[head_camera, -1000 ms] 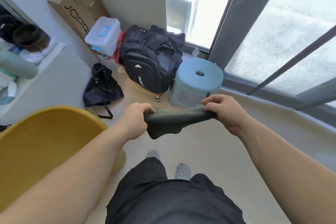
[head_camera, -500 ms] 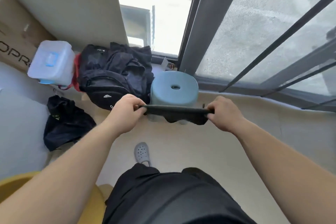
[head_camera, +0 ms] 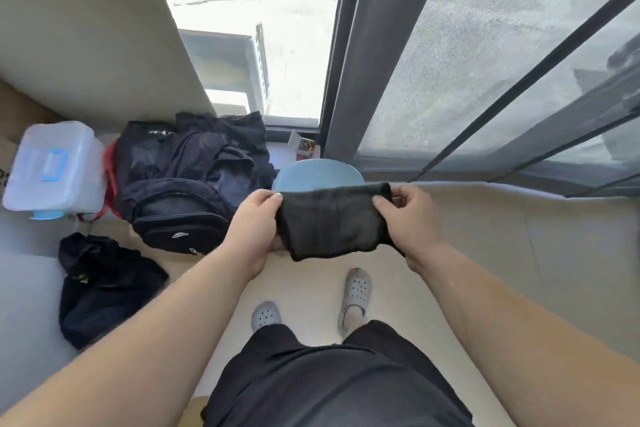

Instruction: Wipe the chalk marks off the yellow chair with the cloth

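Both hands, left hand (head_camera: 254, 225) and right hand (head_camera: 410, 218), pinch opposite ends of the dark grey fabric cloth (head_camera: 332, 220), stretching it flat at waist height, likely to ready a wiping face. The yellow chair is out of view.

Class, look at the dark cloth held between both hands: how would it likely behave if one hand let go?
The cloth sags between the left hand and right hand, so it is probably floppy and would dangle. It looks thin, so likely light.
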A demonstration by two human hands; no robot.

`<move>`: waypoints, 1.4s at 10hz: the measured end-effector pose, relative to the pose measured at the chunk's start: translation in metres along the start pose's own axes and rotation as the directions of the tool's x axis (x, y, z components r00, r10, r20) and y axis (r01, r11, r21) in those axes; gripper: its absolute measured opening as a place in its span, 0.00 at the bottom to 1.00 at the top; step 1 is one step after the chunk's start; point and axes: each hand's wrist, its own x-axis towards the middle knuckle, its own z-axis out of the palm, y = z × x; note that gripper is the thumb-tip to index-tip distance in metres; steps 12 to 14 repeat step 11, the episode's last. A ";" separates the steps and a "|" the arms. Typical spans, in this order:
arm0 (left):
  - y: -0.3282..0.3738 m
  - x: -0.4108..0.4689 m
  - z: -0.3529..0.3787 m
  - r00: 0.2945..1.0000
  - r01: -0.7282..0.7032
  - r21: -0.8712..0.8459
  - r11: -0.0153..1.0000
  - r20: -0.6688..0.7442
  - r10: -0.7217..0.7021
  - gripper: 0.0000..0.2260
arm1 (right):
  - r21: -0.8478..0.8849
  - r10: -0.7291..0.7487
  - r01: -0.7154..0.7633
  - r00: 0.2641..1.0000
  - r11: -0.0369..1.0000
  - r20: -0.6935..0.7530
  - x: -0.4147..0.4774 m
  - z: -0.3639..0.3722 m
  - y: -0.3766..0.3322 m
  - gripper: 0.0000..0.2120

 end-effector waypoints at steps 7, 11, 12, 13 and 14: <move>-0.048 0.174 0.126 0.954 0.268 0.080 0.960 0.119 -0.276 0.07 | 0.074 0.438 -0.660 0.574 0.748 0.692 0.207 0.035 0.134 0.12; -0.124 0.349 0.094 0.967 0.233 0.374 0.898 -0.187 -0.173 0.15 | -0.078 0.402 -0.405 0.831 0.911 0.385 0.319 0.173 0.214 0.20; -0.124 0.349 0.094 0.967 0.233 0.374 0.898 -0.187 -0.173 0.15 | -0.078 0.402 -0.405 0.831 0.911 0.385 0.319 0.173 0.214 0.20; -0.124 0.349 0.094 0.967 0.233 0.374 0.898 -0.187 -0.173 0.15 | -0.078 0.402 -0.405 0.831 0.911 0.385 0.319 0.173 0.214 0.20; -0.124 0.349 0.094 0.967 0.233 0.374 0.898 -0.187 -0.173 0.15 | -0.078 0.402 -0.405 0.831 0.911 0.385 0.319 0.173 0.214 0.20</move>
